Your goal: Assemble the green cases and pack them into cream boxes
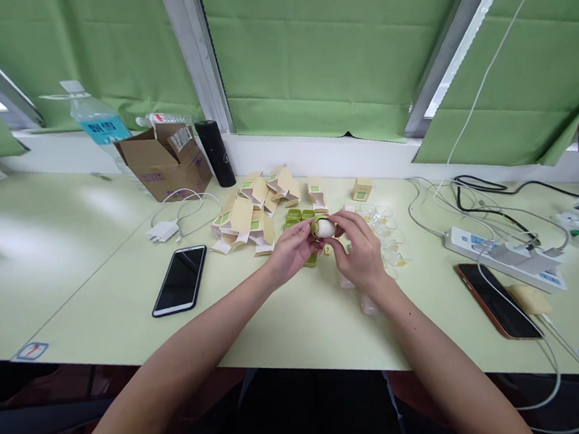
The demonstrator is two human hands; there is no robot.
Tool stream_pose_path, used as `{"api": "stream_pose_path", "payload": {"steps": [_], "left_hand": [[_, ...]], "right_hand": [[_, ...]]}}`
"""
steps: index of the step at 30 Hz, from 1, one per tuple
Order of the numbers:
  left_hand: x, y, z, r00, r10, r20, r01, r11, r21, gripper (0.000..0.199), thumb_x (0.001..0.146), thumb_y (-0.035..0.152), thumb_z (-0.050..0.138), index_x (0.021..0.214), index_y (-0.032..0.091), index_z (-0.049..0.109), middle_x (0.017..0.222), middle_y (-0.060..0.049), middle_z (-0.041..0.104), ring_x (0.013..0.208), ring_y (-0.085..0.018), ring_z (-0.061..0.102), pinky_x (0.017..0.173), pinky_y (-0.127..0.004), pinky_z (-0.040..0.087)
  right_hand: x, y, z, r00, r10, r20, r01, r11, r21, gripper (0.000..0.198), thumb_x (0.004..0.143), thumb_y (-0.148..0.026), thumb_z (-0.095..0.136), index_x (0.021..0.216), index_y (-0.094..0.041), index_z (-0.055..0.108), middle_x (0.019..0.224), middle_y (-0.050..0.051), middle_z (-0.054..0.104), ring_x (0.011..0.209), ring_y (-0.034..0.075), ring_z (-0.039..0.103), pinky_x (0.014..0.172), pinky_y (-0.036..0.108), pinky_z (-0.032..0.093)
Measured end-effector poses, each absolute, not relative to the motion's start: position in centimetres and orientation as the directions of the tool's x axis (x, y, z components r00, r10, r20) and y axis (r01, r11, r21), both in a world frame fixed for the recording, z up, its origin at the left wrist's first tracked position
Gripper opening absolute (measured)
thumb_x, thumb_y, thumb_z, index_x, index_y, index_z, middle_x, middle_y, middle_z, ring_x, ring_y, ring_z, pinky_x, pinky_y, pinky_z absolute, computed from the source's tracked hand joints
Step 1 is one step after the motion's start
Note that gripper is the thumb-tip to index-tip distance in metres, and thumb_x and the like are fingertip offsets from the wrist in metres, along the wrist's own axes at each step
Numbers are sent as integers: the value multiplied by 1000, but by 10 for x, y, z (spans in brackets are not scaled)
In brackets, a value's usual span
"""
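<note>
My left hand (291, 250) is closed on the olive-green, cup-like part (314, 227) of a small rounded object. The fingers of my right hand (359, 248) are pinched on its white rounded part (325, 228). The two parts touch above the table, and their exact kind is unclear. Behind my left hand sit small green square pieces (294, 214), and another green piece (312, 261) shows below my fingers. Several clear plastic shells (387, 233) with yellow bits lie beyond my right hand. A pale pinkish translucent piece (369, 305) lies partly hidden by my right wrist.
Several small cream cartons (242, 214) lie piled left of centre. Phones (180, 280) (494, 301) rest on both sides. A cardboard box (165, 163), black bottle (216, 154) and water bottle (96, 122) stand behind. A power strip (503, 258) with cables lies right.
</note>
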State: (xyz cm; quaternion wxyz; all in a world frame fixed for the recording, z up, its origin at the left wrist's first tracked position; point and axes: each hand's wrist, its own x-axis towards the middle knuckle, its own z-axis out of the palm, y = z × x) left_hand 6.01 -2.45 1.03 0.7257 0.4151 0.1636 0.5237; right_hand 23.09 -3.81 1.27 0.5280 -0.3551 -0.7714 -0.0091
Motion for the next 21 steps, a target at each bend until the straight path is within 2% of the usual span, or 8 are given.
{"api": "stream_pose_path", "payload": {"steps": [2, 7, 12, 17, 21], "left_hand": [[58, -23, 12, 393, 899, 192, -609, 98, 787, 33, 84, 38, 84, 103, 12, 78, 99, -10, 71, 78, -15, 60, 70, -28, 50], [55, -22, 15, 411, 886, 213, -569, 67, 820, 48, 81, 37, 89, 121, 15, 76, 112, -11, 73, 88, -15, 65, 82, -29, 54], [52, -19, 12, 388, 896, 215, -556, 42, 830, 50, 77, 36, 92, 121, 18, 76, 111, -8, 74, 88, -14, 67, 86, -30, 56], [50, -11, 4, 263, 940, 219, -604, -16, 797, 53, 74, 29, 94, 123, 21, 73, 115, -8, 74, 98, -17, 69, 94, -32, 58], [49, -7, 1, 237, 942, 237, -617, -43, 786, 54, 75, 26, 93, 125, 20, 72, 116, -9, 74, 101, -18, 70, 98, -36, 58]], "right_hand": [[231, -38, 14, -189, 530, 826, 527, 765, -370, 33, 98, -16, 57, 129, -27, 64, 122, 12, 71, 104, 27, 72, 83, 46, 66], [234, -37, 18, -181, 546, 818, 517, 760, -393, 27, 98, -17, 58, 122, -26, 66, 119, 11, 72, 89, 23, 72, 78, 44, 66], [244, -35, 27, -173, 588, 790, 514, 738, -437, 33, 94, -18, 62, 126, -27, 65, 117, 9, 74, 93, 23, 71, 74, 40, 64], [265, -29, 36, -53, 695, 717, 575, 608, -547, 22, 92, -21, 62, 111, -25, 72, 91, 4, 75, 87, 22, 69, 73, 38, 59], [281, -24, 36, -9, 792, 610, 672, 457, -583, 17, 89, -24, 62, 100, -24, 75, 86, 4, 75, 80, 22, 67, 73, 39, 55]]}}
